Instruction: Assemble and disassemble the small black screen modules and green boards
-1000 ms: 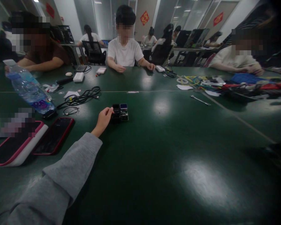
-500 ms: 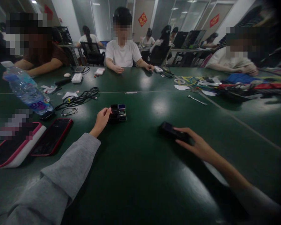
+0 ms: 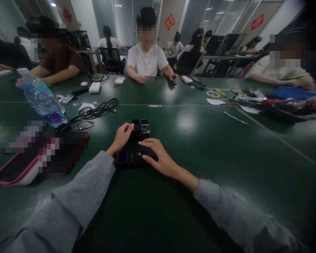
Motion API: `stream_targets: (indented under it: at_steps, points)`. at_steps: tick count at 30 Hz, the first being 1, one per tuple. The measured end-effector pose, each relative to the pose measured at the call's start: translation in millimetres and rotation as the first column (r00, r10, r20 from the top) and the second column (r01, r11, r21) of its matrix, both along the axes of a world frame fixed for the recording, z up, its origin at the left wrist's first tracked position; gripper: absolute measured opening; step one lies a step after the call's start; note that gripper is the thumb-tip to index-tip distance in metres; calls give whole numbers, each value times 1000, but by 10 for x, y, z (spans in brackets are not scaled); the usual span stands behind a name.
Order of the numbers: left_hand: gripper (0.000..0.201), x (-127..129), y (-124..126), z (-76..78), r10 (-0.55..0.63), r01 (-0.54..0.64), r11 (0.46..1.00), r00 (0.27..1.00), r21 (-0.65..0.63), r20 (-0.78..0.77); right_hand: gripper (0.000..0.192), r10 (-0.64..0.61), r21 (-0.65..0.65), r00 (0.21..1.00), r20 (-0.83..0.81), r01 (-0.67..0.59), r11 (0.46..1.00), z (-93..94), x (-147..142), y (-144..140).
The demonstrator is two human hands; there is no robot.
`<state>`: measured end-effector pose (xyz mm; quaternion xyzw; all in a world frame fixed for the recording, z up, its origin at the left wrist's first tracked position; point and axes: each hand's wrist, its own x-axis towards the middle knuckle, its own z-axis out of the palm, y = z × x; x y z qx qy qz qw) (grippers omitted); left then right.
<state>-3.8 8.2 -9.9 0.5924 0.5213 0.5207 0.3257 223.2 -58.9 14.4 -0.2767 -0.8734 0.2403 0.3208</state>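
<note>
My left hand (image 3: pixel 122 136) is closed, thumb and fingertips pinching the left edge of a small black device (image 3: pixel 144 130) with a little screen and an exposed circuit board. Nearer to me lies a long black handheld device (image 3: pixel 130 159) with a dark screen on its left part and buttons towards its right. Over its right end is my right hand (image 3: pixel 163 160), fingers stretched out and apart. The right thumb tip overlaps the device's face, while the index finger reaches past its far edge. The right hand partly covers that end.
A tilted water bottle (image 3: pixel 46 102), coiled black cable (image 3: pixel 101 108) and pink-edged phone (image 3: pixel 23 158) are on the left. A wrench (image 3: pixel 235 118) and a heap of cables (image 3: pixel 265 96) lie to the right. Co-workers sit around the green table (image 3: pixel 158 218).
My right hand has brought the long handheld device leftwards, close to the small circuit-board device, and its fingers have spread. My left hand keeps its pinch. The view has shifted slightly.
</note>
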Motion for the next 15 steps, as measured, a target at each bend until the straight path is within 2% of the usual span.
stream_targets:
  at_steps: [4,7,12,15]
  points:
    - [26,11,-20,14,-43,43,999,999,-21,1,45,-170,176,982,87,153,973,-13,137,221]
    - [28,7,-23,0,-55,55,997,998,-62,1,49,-236,202,959,158,202,958,-63,186,333]
    - [35,-4,-27,-5,-66,66,996,998,-60,8,55,-177,154,939,294,136,979,-109,173,345]
    - [41,-8,-39,10,-82,83,994,997,-75,14,54,-185,157,937,295,143,977,-94,159,325]
